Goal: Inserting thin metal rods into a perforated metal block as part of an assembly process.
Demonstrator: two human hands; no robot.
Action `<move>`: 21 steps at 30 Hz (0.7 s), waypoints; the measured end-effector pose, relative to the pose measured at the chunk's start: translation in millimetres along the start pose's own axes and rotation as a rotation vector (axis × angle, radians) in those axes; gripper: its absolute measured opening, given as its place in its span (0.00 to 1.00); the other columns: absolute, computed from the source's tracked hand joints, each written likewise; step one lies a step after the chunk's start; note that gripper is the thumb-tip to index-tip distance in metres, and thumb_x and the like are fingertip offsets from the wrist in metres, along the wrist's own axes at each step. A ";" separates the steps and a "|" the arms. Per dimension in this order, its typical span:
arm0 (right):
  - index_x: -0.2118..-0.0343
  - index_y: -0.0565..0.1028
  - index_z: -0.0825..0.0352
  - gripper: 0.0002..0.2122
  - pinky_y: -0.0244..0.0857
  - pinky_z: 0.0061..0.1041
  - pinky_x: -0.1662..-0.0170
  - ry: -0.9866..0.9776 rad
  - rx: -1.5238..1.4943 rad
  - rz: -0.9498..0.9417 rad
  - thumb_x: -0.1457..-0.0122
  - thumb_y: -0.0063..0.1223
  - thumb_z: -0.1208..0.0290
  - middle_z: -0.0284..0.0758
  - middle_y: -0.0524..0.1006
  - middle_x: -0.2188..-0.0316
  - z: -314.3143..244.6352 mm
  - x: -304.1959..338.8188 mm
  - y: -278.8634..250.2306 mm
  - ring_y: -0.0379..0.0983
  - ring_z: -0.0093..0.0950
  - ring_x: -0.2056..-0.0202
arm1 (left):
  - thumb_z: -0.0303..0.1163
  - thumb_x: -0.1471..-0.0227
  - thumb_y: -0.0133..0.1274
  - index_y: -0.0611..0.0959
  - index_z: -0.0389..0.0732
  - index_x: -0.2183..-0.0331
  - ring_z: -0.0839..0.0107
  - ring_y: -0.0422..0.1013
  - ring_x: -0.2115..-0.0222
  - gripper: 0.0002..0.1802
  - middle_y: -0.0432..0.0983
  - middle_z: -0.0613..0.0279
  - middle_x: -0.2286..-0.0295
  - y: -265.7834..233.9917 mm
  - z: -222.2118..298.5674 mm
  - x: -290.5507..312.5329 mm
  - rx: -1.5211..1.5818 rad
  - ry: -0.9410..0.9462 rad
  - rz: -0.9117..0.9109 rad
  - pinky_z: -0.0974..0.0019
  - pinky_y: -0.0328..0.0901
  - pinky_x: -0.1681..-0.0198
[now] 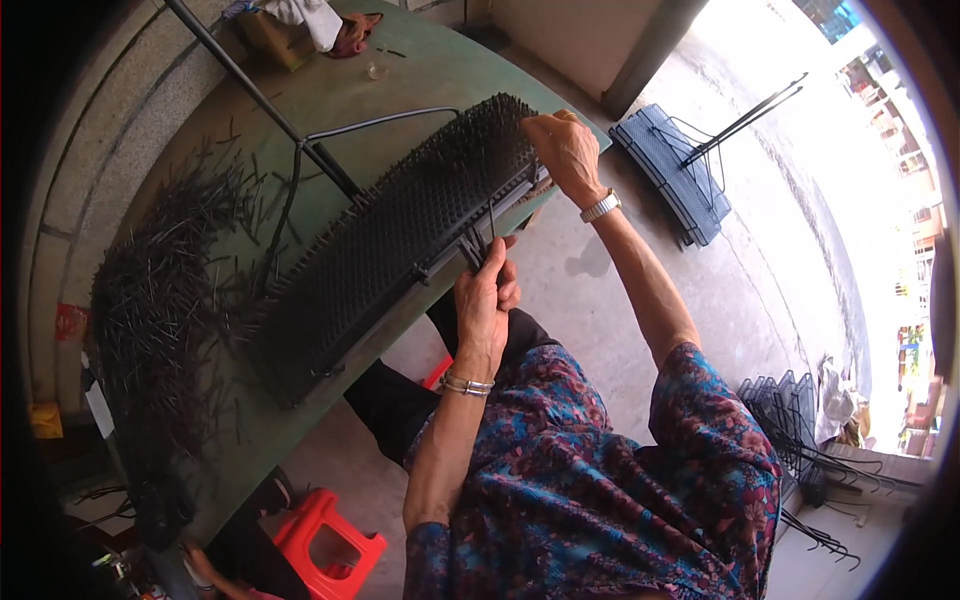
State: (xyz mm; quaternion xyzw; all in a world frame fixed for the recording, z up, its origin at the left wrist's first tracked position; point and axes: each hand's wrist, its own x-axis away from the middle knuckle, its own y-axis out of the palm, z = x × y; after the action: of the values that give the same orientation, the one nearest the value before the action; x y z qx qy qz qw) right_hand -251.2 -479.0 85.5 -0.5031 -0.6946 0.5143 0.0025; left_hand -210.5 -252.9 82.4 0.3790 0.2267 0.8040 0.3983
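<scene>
A long black perforated board [400, 225] lies slantwise on the green table [262, 425]. Rows of short dark bristles [488, 125] stand up from its far side and right end. Between the thumb and fingers of my left hand [485, 300], at the board's near edge, is a small bunch of thin dark strips [476, 247]. My right hand [567, 155] is pinched closed at the board's right end, touching or just above the bristles; whatever the fingertips hold is too small to make out. A dark metal rod frame [300, 140] runs from the board toward the far left.
Loose dark strips [165, 310] are heaped on the table's left. A small clear cup [377, 71] and a box [270, 38] sit at the back. Similar boards with rods [675, 175] rest on the floor at right. A red stool [328, 545] stands below the table; another person's arm [205, 572] shows nearby.
</scene>
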 end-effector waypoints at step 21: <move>0.64 0.77 0.73 0.12 0.68 0.19 0.67 0.282 -0.672 -0.744 0.39 0.51 0.67 0.31 0.77 0.74 -56.4 55.6 -65.4 0.75 0.19 0.73 | 0.52 0.41 0.48 0.74 0.44 0.63 0.85 0.55 0.89 0.20 0.64 0.70 0.87 1.3 -4.7 -3.4 -0.193 -0.097 0.007 0.80 0.46 0.89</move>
State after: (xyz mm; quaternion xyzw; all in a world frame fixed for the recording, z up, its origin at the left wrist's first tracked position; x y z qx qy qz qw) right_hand -294.8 -397.6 130.4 -0.2598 -0.9460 0.1545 0.1171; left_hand -213.5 -256.7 79.0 0.3781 0.1272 0.8043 0.4405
